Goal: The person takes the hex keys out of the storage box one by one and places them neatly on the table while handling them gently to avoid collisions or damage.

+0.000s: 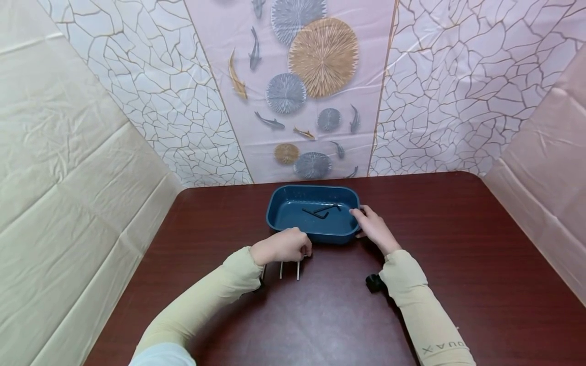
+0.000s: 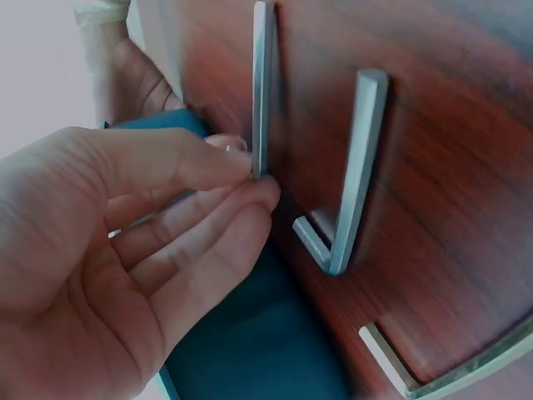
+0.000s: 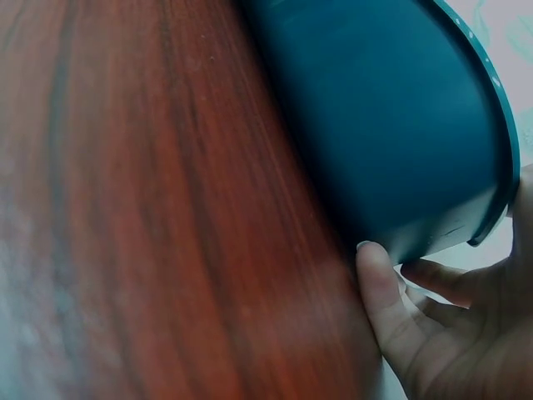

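My left hand [image 1: 285, 246] is low over the table just in front of a blue basin [image 1: 284, 227]. In the left wrist view, its thumb and fingertips pinch the end of a silver hex key [image 2: 261, 83]. A second silver hex key [image 2: 360, 158] lies beside it with its short arm towards the basin, and a third hex key [image 2: 479, 375] is partly cut off by the frame. My right hand [image 1: 376, 229] grips the basin's right end, fingers at the rim and against the outer wall. Black hex keys [image 1: 320, 211] lie inside the basin.
The basin stands near the back of a dark red wooden table [image 1: 439, 218]. Behind it hangs a patterned cloth [image 1: 316, 127], and pale cloth walls [image 1: 82, 203] close in the sides. A black wrist device [image 1: 374, 283] is strapped under the right sleeve [image 1: 418, 300].
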Demonstrator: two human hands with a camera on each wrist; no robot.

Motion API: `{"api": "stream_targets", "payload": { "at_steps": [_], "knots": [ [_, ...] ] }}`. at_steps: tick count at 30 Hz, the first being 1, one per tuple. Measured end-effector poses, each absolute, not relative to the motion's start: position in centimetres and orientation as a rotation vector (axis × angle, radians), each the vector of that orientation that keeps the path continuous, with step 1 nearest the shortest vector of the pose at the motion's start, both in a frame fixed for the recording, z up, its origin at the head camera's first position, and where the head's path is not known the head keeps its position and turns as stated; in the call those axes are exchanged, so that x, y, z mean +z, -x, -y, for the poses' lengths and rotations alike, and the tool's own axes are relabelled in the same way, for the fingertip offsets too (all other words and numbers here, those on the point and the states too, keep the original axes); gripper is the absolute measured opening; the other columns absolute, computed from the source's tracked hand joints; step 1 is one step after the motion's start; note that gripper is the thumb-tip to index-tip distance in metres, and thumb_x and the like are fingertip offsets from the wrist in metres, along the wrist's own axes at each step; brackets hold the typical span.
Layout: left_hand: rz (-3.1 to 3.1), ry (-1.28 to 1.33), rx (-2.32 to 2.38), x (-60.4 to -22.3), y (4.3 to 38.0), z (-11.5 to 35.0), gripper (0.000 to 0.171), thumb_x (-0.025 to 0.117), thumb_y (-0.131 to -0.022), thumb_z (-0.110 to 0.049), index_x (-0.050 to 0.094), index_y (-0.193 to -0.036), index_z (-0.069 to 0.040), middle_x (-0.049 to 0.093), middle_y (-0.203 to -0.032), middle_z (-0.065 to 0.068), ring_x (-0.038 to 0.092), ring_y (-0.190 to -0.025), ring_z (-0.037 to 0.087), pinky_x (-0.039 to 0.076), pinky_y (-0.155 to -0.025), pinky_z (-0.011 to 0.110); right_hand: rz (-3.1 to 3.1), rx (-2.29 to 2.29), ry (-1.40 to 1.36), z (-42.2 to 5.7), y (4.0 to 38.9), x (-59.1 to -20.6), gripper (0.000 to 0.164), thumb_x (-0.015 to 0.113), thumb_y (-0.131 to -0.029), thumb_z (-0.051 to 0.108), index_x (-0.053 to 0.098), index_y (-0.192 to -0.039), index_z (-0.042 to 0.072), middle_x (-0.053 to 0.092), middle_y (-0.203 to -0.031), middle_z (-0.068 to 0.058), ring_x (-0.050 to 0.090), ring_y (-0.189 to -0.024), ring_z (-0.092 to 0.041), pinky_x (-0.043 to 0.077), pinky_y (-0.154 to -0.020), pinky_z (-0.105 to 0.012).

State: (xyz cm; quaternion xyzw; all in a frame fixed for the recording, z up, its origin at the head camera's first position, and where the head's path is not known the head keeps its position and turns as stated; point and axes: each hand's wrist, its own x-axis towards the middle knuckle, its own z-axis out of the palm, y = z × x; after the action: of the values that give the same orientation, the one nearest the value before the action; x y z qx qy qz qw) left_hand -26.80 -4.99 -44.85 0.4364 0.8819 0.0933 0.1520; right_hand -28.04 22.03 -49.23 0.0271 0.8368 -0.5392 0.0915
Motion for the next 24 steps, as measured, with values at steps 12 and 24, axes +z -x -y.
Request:
{"api": "stream_targets", "payload": {
  "at_steps": [12,24],
  "knots": [
    [-2.648,-1.337,0.125,-45.22,26.13,4.5,0.024,0.065,-0.081,0.006,0.078,-0.089,-0.013,0.069,-0.076,-0.006,0.058,-0.068,0.005,0.049,-0.065,0.02,-2.501,-1.593,-0.068,-21.97,27.94,-49.14,0.069,0.041,-0.106,0.048,0.027,-0.157,0.002,0.044,-0.146,-0.026,0.064,-0.091,-0.028,0.057,-0.08,-0.038],
    [-2.696,-1.383,0.111,-45.7,25.88,4.43,0.031,0.063,-0.079,0.01,0.055,-0.065,-0.016,0.032,-0.059,-0.009,0.029,-0.061,0.01,0.028,-0.054,0.022,-2.498,-1.586,-0.08,-22.16,28.07,-49.23,0.071,0.041,-0.105,0.05,0.027,-0.157,0.003,0.045,-0.145,-0.026,0.064,-0.091,-0.028,0.057,-0.08,-0.038]
  ]
}}
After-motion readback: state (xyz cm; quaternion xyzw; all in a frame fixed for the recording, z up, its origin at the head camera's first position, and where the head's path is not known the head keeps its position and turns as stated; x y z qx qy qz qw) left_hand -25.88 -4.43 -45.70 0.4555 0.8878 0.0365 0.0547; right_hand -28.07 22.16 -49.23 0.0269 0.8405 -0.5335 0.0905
